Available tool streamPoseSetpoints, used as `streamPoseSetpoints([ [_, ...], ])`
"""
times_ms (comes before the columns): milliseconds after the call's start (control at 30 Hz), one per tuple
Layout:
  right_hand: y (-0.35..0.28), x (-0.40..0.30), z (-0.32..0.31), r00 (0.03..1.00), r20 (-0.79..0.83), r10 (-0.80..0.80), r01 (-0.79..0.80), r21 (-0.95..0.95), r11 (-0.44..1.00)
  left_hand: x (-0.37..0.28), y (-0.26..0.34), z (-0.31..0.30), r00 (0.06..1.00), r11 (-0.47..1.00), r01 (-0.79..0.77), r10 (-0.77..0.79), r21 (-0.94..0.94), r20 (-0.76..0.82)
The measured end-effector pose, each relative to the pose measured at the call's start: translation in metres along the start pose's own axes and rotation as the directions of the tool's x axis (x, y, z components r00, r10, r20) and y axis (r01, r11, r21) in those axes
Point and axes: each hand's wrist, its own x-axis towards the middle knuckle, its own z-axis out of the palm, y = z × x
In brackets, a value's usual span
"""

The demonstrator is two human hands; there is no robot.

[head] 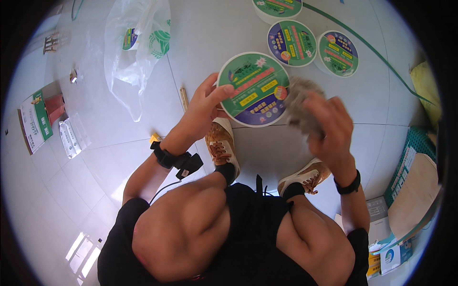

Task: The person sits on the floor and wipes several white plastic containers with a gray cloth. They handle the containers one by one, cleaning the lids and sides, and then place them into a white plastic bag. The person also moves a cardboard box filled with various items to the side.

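Observation:
My left hand (206,103) grips a round white tub (253,89) by its left edge, the thumb resting on its green and blue printed lid. The tub is held up above the tiled floor, lid towards me. In my right hand (331,130) is a crumpled grey-brown cloth (304,103), close against the tub's right rim; it is blurred, and I cannot tell whether it touches. Beyond, a similar tub (292,43) stands on the floor, with another tub (337,53) to its right and one more tub (278,9) cut off by the top edge.
A translucent plastic bag (132,68) with a printed tub lid showing lies at upper left. A green hose (372,43) curves across the upper right. Cardboard boxes (411,196) crowd the right side. An open carton (37,118) and white packet (69,139) lie far left.

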Motion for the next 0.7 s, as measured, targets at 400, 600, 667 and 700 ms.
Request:
streamPoseSetpoints([
  [400, -0.032, 0.041, -0.003, 0.999, 0.017, 0.041, -0.043, 0.153, 0.987, -0.011, 0.003, 0.021, 0.779, 0.316, -0.533, 0.545, 0.785, 0.309],
  [600, -0.023, 0.041, 0.015, 0.947, -0.006, 0.321, -0.32, 0.068, 0.945, -0.019, 0.006, 0.024, 0.726, 0.155, -0.555, 0.569, 0.817, 0.386],
  [667, -0.04, 0.042, 0.024, 0.954, -0.111, 0.278, -0.283, -0.032, 0.959, -0.02, 0.007, 0.028, 0.731, 0.165, -0.557, 0.562, 0.814, 0.386],
  [700, -0.048, 0.04, 0.027, 0.98, -0.069, 0.188, -0.191, -0.049, 0.98, -0.017, 0.005, 0.026, 0.696, 0.113, -0.58, 0.584, 0.807, 0.418],
])
